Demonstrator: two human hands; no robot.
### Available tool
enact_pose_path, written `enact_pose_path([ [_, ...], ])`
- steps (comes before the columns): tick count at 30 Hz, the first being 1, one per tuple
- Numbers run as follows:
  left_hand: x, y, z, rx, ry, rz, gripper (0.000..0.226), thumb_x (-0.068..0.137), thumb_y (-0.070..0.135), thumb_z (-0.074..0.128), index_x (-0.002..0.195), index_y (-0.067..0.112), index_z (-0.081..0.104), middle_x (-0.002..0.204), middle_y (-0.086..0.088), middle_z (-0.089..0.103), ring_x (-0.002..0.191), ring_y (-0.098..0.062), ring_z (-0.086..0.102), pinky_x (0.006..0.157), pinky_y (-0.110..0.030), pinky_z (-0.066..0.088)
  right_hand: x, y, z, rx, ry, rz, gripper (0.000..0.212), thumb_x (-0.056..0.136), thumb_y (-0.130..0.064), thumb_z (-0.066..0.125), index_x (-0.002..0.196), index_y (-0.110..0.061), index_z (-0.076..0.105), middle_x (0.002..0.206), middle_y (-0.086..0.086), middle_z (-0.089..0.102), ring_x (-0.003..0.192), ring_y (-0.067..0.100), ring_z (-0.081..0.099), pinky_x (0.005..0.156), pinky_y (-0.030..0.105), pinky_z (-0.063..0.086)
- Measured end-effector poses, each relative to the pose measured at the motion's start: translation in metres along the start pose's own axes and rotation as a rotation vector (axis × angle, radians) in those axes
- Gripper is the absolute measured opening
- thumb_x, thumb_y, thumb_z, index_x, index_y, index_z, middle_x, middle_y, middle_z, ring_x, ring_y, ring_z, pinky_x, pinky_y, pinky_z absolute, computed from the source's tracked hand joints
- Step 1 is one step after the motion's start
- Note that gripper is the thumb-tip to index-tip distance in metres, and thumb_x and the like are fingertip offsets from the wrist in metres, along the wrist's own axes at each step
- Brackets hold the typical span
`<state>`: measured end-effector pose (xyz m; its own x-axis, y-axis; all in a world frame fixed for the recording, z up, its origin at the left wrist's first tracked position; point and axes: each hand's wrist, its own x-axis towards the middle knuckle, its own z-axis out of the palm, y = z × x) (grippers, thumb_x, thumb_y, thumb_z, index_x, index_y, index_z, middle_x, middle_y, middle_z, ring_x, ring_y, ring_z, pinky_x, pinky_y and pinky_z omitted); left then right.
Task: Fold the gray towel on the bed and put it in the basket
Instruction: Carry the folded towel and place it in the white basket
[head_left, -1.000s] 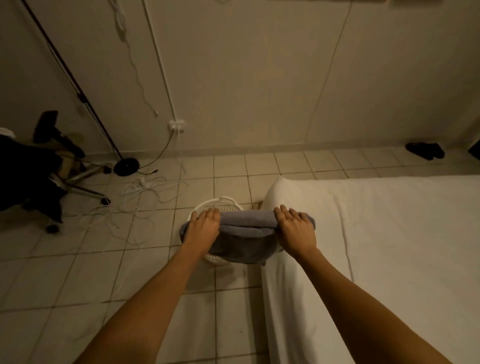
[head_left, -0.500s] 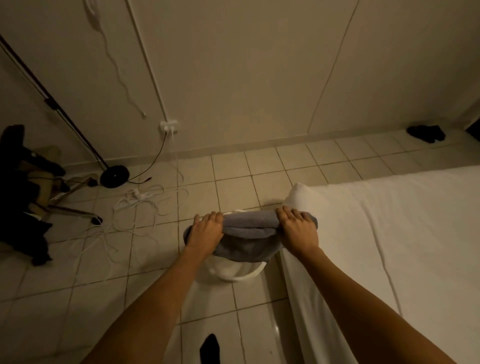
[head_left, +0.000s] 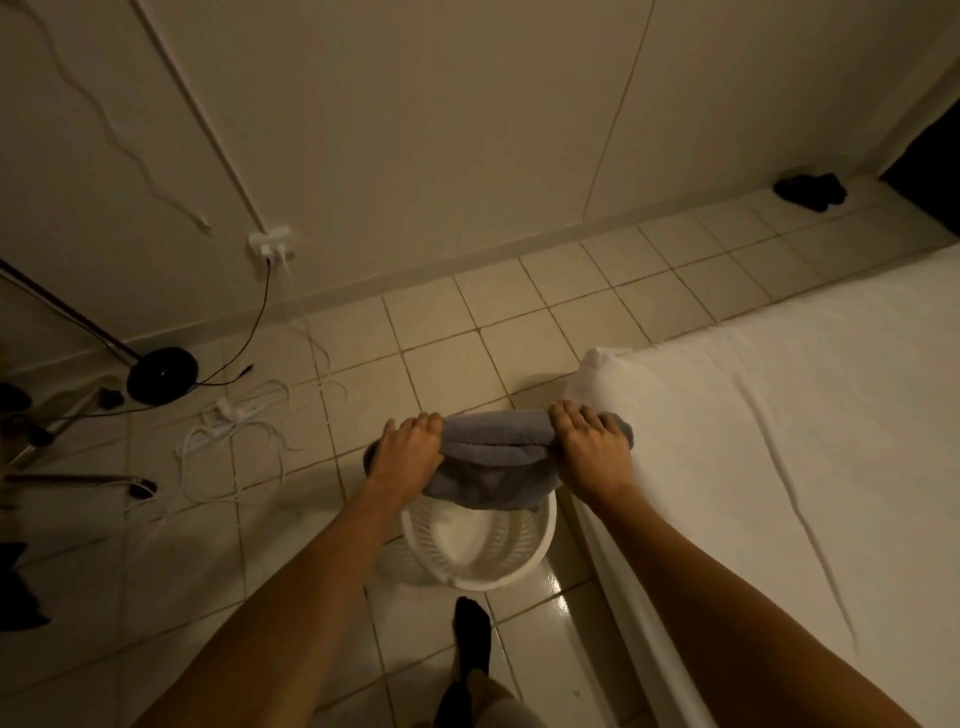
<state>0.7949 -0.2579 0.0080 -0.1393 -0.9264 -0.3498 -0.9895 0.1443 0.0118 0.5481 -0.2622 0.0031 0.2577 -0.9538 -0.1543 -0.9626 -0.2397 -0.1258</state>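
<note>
Now we hold the folded gray towel (head_left: 496, 457) over the white basket (head_left: 480, 551) on the floor, left hand (head_left: 408, 454) and right hand (head_left: 589, 454) clamped on its ends. Lower both evenly, we think, so the fold probably keeps.

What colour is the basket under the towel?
White, with slotted plastic walls; the basket shows clearly in the head view, below the gray towel.
</note>
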Motion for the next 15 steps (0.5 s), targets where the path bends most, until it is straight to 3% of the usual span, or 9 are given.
enact_pose_path([
  [8, 0.066, -0.016, 0.017, -0.007, -0.052, 0.134, 0.051, 0.096, 0.022, 0.04, 0.143, 0.005, 0.029, 0.143, -0.012, 0.045, 0.123, -0.027, 0.051, 0.105, -0.038, 0.034, 0.039, 0.004, 0.025, 0.049, -0.039, 0.119, 0.062, 0.091, -0.03, 0.054, 0.146, -0.015, 0.028, 0.152, 0.01, 0.033, 0.14, 0.031, 0.031, 0.115, 0.046, 0.024],
  [15, 0.118, -0.041, 0.026, 0.036, -0.124, 0.291, 0.049, 0.097, 0.022, 0.04, 0.142, 0.007, 0.032, 0.142, -0.01, 0.048, 0.123, -0.025, 0.052, 0.104, -0.037, 0.036, 0.06, -0.014, 0.051, 0.11, -0.106, 0.332, 0.061, 0.094, -0.026, 0.049, 0.148, -0.017, 0.023, 0.155, 0.008, 0.027, 0.143, 0.03, 0.023, 0.116, 0.046, 0.021],
])
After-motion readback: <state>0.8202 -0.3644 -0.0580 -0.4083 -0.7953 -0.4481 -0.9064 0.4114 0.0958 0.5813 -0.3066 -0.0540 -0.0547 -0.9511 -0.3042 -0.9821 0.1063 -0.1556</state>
